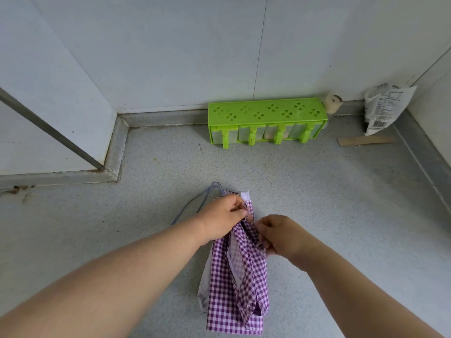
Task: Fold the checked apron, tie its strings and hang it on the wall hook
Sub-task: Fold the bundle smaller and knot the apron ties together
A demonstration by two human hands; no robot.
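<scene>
Left hand (223,217): closed in a pinch on the top edge of the checked apron (238,284).
Right hand (277,236): closed on a bunched fold of the same cloth, just beside the left hand.
Apron position: hanging from both hands above the grey desk (317,191), its long axis running from the hands toward the viewer.
Strings (192,206): thin loop trailing left of the left hand, which is the nearer one.
Wall hook: not in view.
Green rack (266,118): against the wall, holding four clear drawers; contents unclear.
</scene>
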